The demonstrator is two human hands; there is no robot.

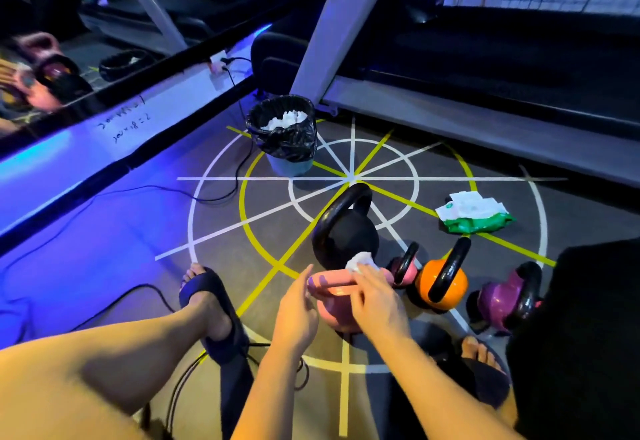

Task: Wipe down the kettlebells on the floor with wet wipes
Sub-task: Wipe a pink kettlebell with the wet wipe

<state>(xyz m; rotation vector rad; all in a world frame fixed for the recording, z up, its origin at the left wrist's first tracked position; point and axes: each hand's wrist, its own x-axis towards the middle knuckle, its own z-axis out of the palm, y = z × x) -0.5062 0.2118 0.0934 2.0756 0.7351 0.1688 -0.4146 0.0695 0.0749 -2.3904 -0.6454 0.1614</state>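
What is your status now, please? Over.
Right hand grips wet wipe on handle of pink kettlebell. Left hand touches handle end. Black kettlebell close behind, not blocking.

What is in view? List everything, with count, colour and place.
kettlebells: five; large black, pink under the hands, small pink, orange, purple; floor, centre to right
wipe: one, white, on the pink kettlebell's handle
wipes pack: one, green and white, floor, right
bin: one, black liner, white wipes inside, beside the treadmill
treadmill: one, grey, behind
cables: black, floor, left
sandals: two, dark, on the feet
hands: two; left open beside the handle, right pinching the wipe
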